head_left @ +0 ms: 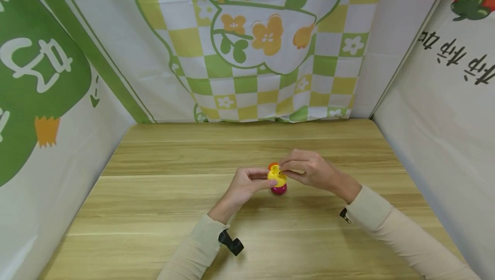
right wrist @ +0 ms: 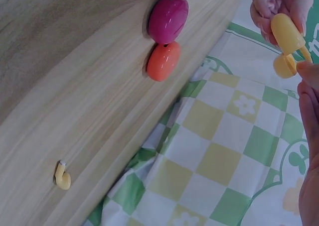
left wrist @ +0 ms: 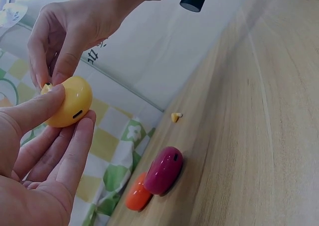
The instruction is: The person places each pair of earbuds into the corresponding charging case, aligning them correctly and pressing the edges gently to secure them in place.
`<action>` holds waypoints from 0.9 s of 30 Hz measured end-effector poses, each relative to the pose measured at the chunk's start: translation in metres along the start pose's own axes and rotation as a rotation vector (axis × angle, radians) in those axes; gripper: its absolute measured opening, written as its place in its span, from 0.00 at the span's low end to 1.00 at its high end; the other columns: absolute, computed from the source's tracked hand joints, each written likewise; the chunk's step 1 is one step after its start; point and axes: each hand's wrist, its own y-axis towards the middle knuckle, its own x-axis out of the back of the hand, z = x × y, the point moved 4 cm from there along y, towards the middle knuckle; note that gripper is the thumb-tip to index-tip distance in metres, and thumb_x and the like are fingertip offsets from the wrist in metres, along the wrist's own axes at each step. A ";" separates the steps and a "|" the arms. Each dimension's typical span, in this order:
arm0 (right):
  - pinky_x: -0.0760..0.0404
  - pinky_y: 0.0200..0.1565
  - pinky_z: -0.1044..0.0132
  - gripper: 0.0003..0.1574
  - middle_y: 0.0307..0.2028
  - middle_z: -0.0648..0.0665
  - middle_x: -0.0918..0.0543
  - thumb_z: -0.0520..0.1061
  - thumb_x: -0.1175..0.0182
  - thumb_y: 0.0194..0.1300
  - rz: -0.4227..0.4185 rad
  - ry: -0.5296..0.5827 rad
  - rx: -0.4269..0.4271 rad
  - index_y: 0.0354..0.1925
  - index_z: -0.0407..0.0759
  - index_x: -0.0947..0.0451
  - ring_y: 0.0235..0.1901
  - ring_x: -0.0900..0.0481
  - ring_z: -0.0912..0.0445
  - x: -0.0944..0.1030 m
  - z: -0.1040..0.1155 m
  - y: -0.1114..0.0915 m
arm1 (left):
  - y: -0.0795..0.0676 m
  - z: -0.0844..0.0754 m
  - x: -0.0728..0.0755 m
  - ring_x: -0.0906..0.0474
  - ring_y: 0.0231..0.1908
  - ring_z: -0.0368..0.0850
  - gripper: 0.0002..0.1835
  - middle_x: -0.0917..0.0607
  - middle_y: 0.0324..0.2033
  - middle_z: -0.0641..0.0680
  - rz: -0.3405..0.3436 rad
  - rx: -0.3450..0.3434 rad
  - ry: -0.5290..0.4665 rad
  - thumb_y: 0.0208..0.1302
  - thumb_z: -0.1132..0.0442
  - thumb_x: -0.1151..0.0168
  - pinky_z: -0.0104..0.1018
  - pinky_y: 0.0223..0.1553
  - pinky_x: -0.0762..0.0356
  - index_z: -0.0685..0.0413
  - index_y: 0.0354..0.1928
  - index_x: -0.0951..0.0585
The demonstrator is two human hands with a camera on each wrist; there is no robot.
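Note:
My left hand (head_left: 243,183) holds a glossy yellow egg-shaped earbud case (left wrist: 77,104), thumb on one side and fingers on the other. Its rounded lid (right wrist: 285,66) stands open. At the case's opening is my right hand (head_left: 311,170), its thumb and fingertips pinching a thin yellow piece (right wrist: 305,54) that looks like an earbud's stem. The fingers partly cover that piece. A loose yellow earbud (right wrist: 63,178) lies on the table, seen in both wrist views. Below the raised hands, a magenta egg-shaped case (left wrist: 164,170) and a smaller orange one (left wrist: 138,192) sit side by side.
The wood-grain table (head_left: 154,211) is bounded by a checked, flower-printed cloth (head_left: 247,84) at the back. White printed panels (head_left: 437,112) stand along the sides. A black camera mount (head_left: 231,242) sticks out from the left sleeve.

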 end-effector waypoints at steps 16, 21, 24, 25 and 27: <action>0.10 0.46 0.66 0.21 0.41 0.45 0.08 0.31 0.17 0.46 0.052 -0.016 0.012 0.41 0.38 0.11 0.40 0.12 0.55 0.002 0.006 0.009 | -0.003 -0.002 0.001 0.09 0.47 0.44 0.18 0.08 0.51 0.58 -0.011 0.021 0.005 0.64 0.62 0.23 0.37 0.53 0.12 0.60 0.54 0.11; 0.09 0.43 0.61 0.19 0.40 0.43 0.08 0.31 0.17 0.48 0.081 0.008 -0.170 0.41 0.37 0.10 0.39 0.09 0.51 0.016 -0.010 0.010 | -0.002 -0.002 0.003 0.09 0.46 0.45 0.19 0.08 0.50 0.58 -0.027 0.025 0.010 0.63 0.61 0.22 0.37 0.53 0.12 0.60 0.54 0.11; 0.08 0.43 0.57 0.15 0.41 0.40 0.07 0.34 0.20 0.54 0.173 0.027 -0.335 0.42 0.37 0.10 0.40 0.08 0.49 0.023 -0.024 0.006 | -0.001 -0.001 0.003 0.09 0.45 0.45 0.19 0.07 0.49 0.58 -0.042 0.022 0.010 0.63 0.62 0.22 0.37 0.52 0.11 0.61 0.54 0.11; 0.08 0.43 0.57 0.13 0.41 0.40 0.07 0.34 0.21 0.57 0.210 0.036 -0.397 0.42 0.37 0.10 0.40 0.08 0.49 0.025 -0.029 0.003 | -0.001 -0.001 0.003 0.09 0.45 0.44 0.19 0.07 0.49 0.58 -0.047 0.024 0.010 0.62 0.62 0.21 0.36 0.52 0.11 0.61 0.54 0.11; 0.08 0.42 0.57 0.10 0.41 0.38 0.07 0.35 0.24 0.62 0.286 0.061 -0.526 0.43 0.36 0.09 0.39 0.08 0.48 0.029 -0.038 -0.005 | -0.001 -0.001 0.003 0.09 0.45 0.44 0.19 0.07 0.49 0.58 -0.054 0.031 0.011 0.62 0.62 0.21 0.36 0.51 0.12 0.61 0.53 0.11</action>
